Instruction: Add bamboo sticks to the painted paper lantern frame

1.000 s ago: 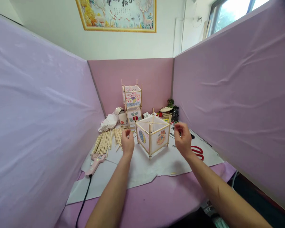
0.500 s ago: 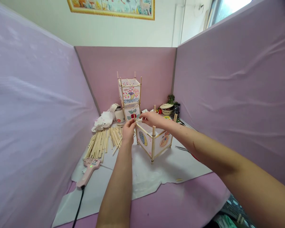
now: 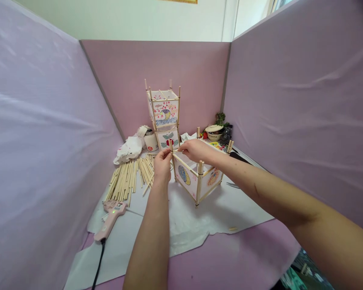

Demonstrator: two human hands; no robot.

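The stick-and-paper box (image 3: 191,179) is set on the white sheet (image 3: 187,221). It is likely light, with stiff sticks and easily torn paper, so it is best held by its posts. The left corner post (image 3: 171,144) is pinched by the left hand (image 3: 162,163). The right hand (image 3: 195,150) is held narrow beside it; what is held cannot be told. Unlike a second ago, both hands are brought together.

Your bare left hand (image 3: 162,165) pinches one upper corner of the square, wood-framed, painted white lantern (image 3: 186,177); your bare right hand (image 3: 195,150) is beside it. A pink corded glue gun (image 3: 110,221) lies to your left.
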